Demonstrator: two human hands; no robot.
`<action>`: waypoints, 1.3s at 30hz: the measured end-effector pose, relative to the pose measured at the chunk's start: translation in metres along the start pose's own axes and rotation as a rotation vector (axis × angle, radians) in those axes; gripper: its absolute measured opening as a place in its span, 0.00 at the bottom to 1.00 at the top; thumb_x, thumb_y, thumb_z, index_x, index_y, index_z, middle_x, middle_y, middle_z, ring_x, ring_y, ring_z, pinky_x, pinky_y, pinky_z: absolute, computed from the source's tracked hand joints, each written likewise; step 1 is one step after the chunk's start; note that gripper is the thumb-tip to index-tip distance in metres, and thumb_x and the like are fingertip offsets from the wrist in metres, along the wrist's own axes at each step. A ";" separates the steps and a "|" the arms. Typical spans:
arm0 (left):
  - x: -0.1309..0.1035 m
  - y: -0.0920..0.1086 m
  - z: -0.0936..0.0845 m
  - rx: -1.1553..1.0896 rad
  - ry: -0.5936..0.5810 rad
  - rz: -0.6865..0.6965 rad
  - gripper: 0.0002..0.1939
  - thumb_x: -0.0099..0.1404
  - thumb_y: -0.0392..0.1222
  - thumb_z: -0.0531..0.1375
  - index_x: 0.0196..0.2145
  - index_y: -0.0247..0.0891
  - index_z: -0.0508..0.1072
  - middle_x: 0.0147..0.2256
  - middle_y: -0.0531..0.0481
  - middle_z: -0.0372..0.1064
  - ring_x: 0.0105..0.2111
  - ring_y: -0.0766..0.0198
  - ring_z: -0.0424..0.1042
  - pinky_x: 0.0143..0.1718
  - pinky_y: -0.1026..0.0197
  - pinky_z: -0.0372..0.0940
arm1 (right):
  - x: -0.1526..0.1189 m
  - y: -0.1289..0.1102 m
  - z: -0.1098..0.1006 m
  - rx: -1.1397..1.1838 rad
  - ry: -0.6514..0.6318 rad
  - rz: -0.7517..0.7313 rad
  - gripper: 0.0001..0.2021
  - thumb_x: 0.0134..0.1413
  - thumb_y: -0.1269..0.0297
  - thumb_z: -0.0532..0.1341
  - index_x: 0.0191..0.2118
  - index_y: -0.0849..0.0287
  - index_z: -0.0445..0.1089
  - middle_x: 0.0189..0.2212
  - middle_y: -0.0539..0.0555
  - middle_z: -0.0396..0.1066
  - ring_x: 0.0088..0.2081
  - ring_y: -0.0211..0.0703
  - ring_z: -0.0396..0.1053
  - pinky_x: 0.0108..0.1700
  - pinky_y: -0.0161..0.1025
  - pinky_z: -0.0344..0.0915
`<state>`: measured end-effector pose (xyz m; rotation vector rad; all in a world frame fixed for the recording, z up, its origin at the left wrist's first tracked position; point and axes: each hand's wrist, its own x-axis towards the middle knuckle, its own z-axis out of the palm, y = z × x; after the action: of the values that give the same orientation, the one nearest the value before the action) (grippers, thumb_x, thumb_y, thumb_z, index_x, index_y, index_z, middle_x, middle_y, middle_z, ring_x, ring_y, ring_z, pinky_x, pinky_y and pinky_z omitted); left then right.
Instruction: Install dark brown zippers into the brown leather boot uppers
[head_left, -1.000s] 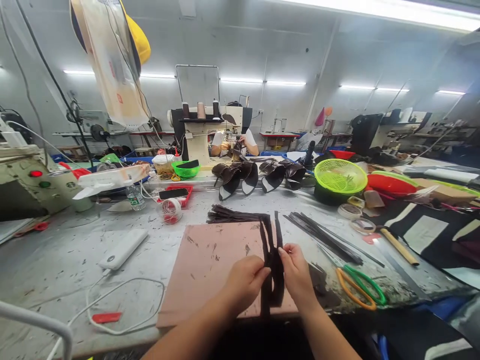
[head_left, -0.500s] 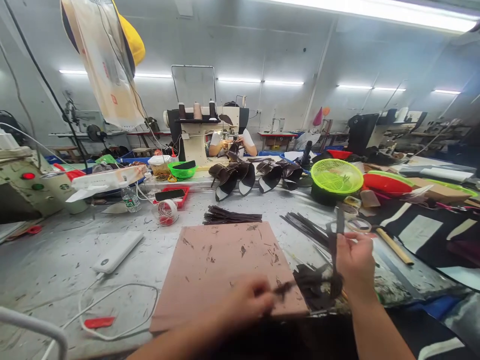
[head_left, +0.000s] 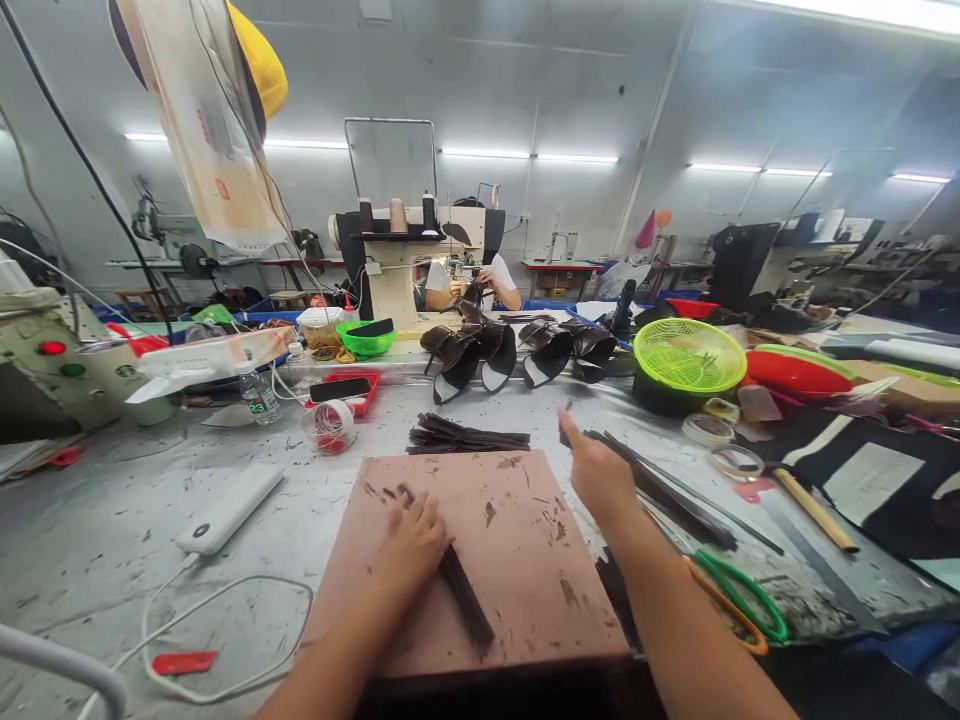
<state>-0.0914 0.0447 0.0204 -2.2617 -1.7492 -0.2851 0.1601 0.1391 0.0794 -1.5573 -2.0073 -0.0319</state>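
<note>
My left hand (head_left: 417, 540) rests on the pink board (head_left: 517, 560), its fingers closed over a dark leather-like strip (head_left: 465, 600) that slants down toward the board's near edge. Beyond the board's right side, my right hand (head_left: 604, 480) is closed at the far end of a bunch of long dark strips (head_left: 675, 495). A dark end shows at its fingertips, partly blurred. Another pile of dark strips (head_left: 469, 434) lies behind the board. Beside my right forearm are scissors with green and orange handles (head_left: 742, 595); the forearm hides their blades.
Dark shoe-like leather pieces (head_left: 517, 352) stand at the back, before a person at a sewing machine (head_left: 394, 275). A yellow-green basket (head_left: 690, 355) and a wooden-handled tool (head_left: 814, 508) are at right. A white power bank (head_left: 231, 510) with a cable lies at left.
My left hand has moved left and forward onto the board with a strip beneath it. My right hand has moved left to the strips' far end, and the scissors have come into view.
</note>
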 end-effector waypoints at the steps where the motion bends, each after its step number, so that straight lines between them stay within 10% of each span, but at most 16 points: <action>1: -0.004 0.001 -0.001 0.015 -0.034 0.001 0.08 0.60 0.39 0.54 0.30 0.36 0.72 0.38 0.40 0.70 0.41 0.51 0.68 0.43 0.49 0.58 | 0.013 -0.011 0.011 -0.039 -0.013 -0.080 0.33 0.47 0.80 0.47 0.60 0.53 0.49 0.38 0.59 0.71 0.35 0.50 0.67 0.32 0.42 0.61; 5: -0.022 0.005 -0.006 0.049 -0.071 -0.045 0.13 0.60 0.45 0.55 0.37 0.35 0.71 0.34 0.42 0.70 0.33 0.53 0.68 0.32 0.55 0.61 | 0.039 -0.049 0.070 -0.059 -0.270 -0.411 0.28 0.51 0.77 0.47 0.59 0.57 0.51 0.53 0.59 0.61 0.50 0.50 0.60 0.47 0.46 0.57; 10: -0.050 0.002 -0.008 -0.044 -0.057 -0.069 0.17 0.62 0.52 0.50 0.33 0.37 0.70 0.33 0.46 0.69 0.32 0.56 0.68 0.32 0.56 0.62 | 0.028 -0.056 0.120 -0.047 -0.395 -0.432 0.25 0.55 0.61 0.50 0.58 0.66 0.54 0.57 0.63 0.55 0.57 0.49 0.51 0.56 0.48 0.48; 13: -0.067 -0.005 -0.004 -0.154 0.036 0.044 0.27 0.58 0.63 0.47 0.34 0.36 0.70 0.37 0.42 0.70 0.37 0.54 0.68 0.37 0.54 0.63 | 0.006 -0.057 0.108 -0.047 -0.331 -0.374 0.28 0.54 0.61 0.50 0.59 0.70 0.49 0.60 0.68 0.44 0.60 0.54 0.42 0.57 0.53 0.42; 19: -0.089 -0.013 0.000 -0.141 -0.003 0.087 0.22 0.62 0.52 0.48 0.48 0.37 0.66 0.49 0.42 0.65 0.49 0.54 0.64 0.46 0.53 0.61 | -0.101 -0.094 0.051 0.252 -0.447 -0.547 0.23 0.47 0.55 0.57 0.50 0.58 0.63 0.47 0.57 0.67 0.46 0.48 0.63 0.47 0.41 0.60; 22: -0.088 -0.004 -0.002 -0.127 0.018 0.043 0.20 0.63 0.49 0.48 0.46 0.36 0.68 0.49 0.40 0.65 0.47 0.54 0.65 0.45 0.53 0.63 | -0.136 -0.099 0.043 0.211 -0.422 -0.588 0.19 0.45 0.69 0.57 0.47 0.59 0.64 0.38 0.54 0.70 0.37 0.45 0.65 0.39 0.38 0.62; 30: -0.073 0.046 -0.018 -0.219 -0.088 0.031 0.17 0.62 0.38 0.49 0.47 0.37 0.67 0.42 0.42 0.66 0.41 0.56 0.65 0.42 0.53 0.63 | -0.122 -0.042 0.024 0.040 -0.203 -0.439 0.15 0.41 0.80 0.53 0.35 0.60 0.70 0.35 0.56 0.71 0.38 0.48 0.64 0.42 0.44 0.60; 39: -0.065 0.035 -0.027 -0.257 -0.095 -0.158 0.12 0.63 0.36 0.49 0.39 0.39 0.70 0.38 0.45 0.66 0.39 0.57 0.63 0.41 0.54 0.59 | -0.159 -0.063 0.037 0.164 -0.254 -0.546 0.22 0.45 0.76 0.51 0.49 0.67 0.65 0.41 0.60 0.69 0.42 0.49 0.63 0.47 0.46 0.61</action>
<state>-0.0735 -0.0317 0.0227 -2.3454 -2.0495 -0.4661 0.1106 -0.0066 -0.0039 -0.9131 -2.5109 0.1188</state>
